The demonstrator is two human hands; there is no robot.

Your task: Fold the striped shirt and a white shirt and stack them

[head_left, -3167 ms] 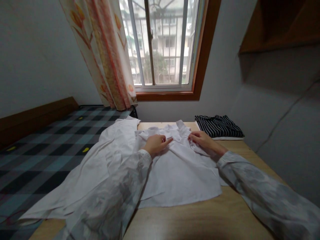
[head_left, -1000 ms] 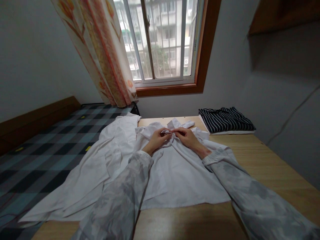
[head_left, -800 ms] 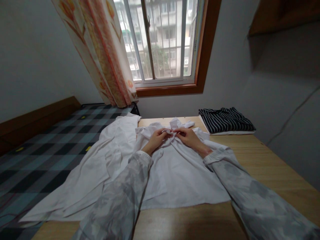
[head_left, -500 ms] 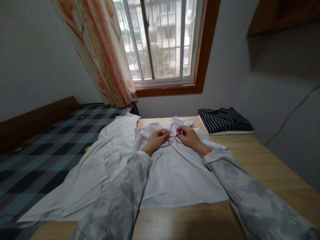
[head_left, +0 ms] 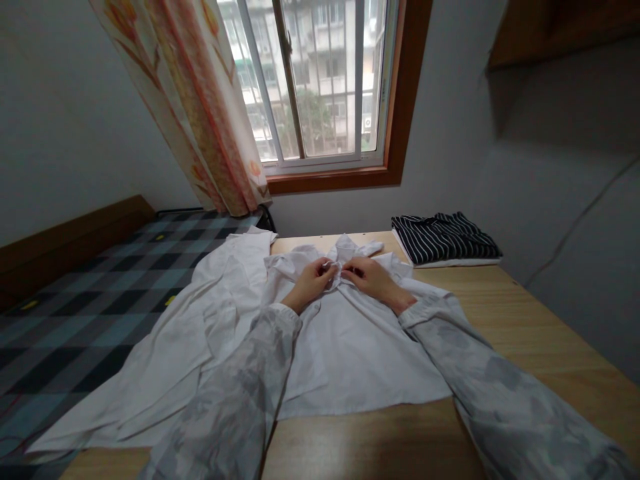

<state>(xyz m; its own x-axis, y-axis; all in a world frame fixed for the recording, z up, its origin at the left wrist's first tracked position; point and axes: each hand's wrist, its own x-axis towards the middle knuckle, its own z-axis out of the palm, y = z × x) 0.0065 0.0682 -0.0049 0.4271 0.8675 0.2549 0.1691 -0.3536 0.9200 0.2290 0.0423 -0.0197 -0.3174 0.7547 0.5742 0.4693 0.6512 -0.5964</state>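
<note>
A white shirt (head_left: pixel 365 360) lies spread on the wooden table, its hem toward me and its collar end toward the window. My left hand (head_left: pixel 314 280) pinches the cloth of its front near the upper part. Close beside it, my right hand (head_left: pixel 367 275) is closed on the facing edge of the same shirt. The fingertips of both hands almost meet; whether a button is between them is too small to tell. Along the left side lies a second white garment (head_left: pixel 200 347), creased, untouched by either hand.
A folded black-and-white striped garment (head_left: pixel 445 239) lies on white cloth at the table's (head_left: pixel 540 347) far right. To the left is a bed with a checked cover (head_left: pixel 90 300). Behind stand a window (head_left: pixel 320 87) and a flowered curtain (head_left: pixel 195 107). A brown shelf (head_left: pixel 565 33) juts out at upper right.
My right hand has moved left toward my left hand, closing the gap between their fingertips at the shirt front. The whole view has shifted slightly.
</note>
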